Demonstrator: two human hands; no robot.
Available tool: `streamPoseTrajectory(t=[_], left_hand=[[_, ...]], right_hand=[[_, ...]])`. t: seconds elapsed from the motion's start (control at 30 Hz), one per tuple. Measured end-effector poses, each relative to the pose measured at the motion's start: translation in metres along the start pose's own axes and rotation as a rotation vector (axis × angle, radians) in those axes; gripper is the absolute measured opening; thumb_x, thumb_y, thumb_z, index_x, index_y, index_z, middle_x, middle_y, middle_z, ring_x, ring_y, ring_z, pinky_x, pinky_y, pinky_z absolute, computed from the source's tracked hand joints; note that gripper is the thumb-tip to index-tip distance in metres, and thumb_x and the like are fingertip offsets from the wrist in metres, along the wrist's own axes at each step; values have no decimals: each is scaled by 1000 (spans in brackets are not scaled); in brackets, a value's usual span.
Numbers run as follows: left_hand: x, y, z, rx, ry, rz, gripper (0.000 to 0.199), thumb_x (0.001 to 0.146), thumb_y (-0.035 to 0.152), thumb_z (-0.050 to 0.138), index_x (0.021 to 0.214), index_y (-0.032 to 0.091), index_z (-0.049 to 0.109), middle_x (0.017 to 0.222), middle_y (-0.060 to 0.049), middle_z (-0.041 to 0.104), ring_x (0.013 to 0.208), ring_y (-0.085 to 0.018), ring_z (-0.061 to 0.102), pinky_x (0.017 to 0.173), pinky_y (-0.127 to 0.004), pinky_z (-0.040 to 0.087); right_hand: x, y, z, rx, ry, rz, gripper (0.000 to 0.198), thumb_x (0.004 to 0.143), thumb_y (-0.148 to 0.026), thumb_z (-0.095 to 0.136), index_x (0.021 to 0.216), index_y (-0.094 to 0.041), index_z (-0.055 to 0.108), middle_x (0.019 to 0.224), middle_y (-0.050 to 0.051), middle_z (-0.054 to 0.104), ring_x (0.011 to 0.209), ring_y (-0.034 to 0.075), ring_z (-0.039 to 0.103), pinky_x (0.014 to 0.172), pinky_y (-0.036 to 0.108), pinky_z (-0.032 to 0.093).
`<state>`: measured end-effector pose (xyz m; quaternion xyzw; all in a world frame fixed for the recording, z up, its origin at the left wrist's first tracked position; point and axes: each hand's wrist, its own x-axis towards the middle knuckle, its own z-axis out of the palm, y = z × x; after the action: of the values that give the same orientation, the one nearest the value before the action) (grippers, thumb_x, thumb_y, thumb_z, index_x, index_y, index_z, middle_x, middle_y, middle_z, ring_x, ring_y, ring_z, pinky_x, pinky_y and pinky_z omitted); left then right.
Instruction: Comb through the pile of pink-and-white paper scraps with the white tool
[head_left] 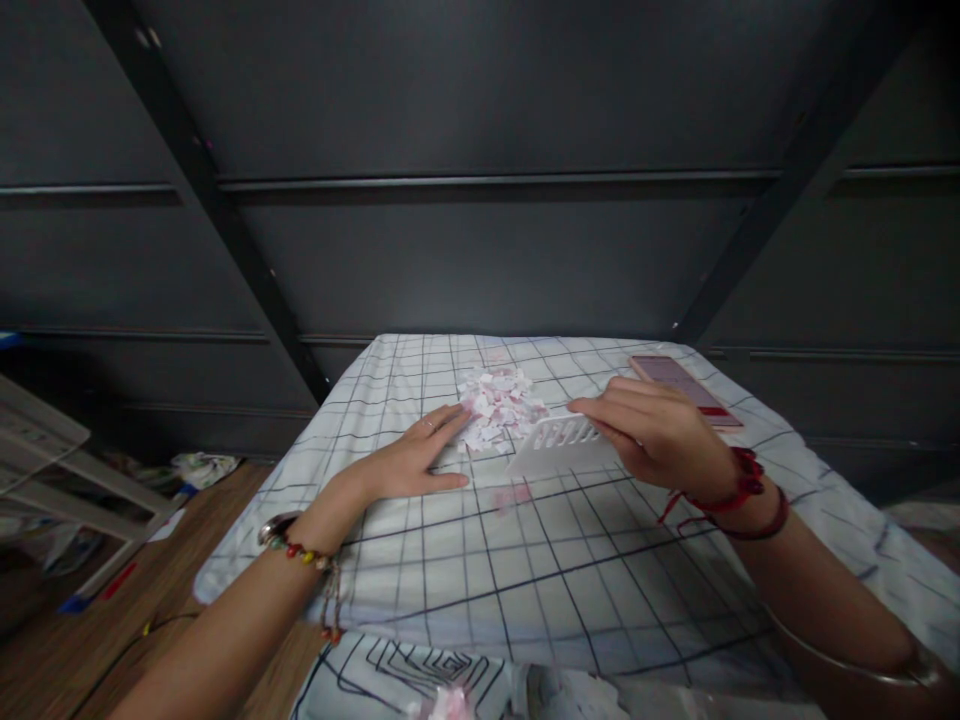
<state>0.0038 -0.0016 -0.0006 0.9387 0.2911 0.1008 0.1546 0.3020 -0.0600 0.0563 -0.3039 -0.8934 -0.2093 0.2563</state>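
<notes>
A heap of small torn paper scraps, white with pink bits, lies on a white checked cloth. My left hand rests flat at the heap's left side, its fingers stretched out and the fingertips touching the scraps. In my right hand is a white slotted plastic dustpan-like piece, gripped at its right end. Its left end reaches the near right edge of the heap. My right fingers hide the gripped part, so its full shape cannot be told.
A phone with a pink edge lies beyond my right hand. Dark panels stand behind the cloth. At the near edge is a clear plastic item with scraps. A white rack stands on the wooden floor at left.
</notes>
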Motion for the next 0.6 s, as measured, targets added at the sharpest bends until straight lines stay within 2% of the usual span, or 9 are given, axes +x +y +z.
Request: streamPoseTrajectory(t=[0.13,0.33,0.6], left_hand=[[0,0,0,-16,4,7,80,82,50,53,141,23,7,146,-10,9,130,-33,13,105,-47,19],[0,-1,1,-9,6,10,81,82,50,54,141,24,5,146,-10,9,130,-33,13,105,-47,20],[0,-1,1,-29,22,16,79,81,50,55,141,24,9,146,-10,12,130,-33,14,104,-48,20]], right_hand=[[3,-6,-3,11,-7,8,26,76,-7,37,93,-14,56,63,2,54,62,14,46,54,26,35],[8,-17,-4,-86,24,17,28,73,-6,37,90,-14,57,59,1,52,58,14,44,52,26,32],[9,-20,-1,-129,15,53,28,73,-7,38,92,-12,59,59,2,51,59,15,44,52,27,32]])
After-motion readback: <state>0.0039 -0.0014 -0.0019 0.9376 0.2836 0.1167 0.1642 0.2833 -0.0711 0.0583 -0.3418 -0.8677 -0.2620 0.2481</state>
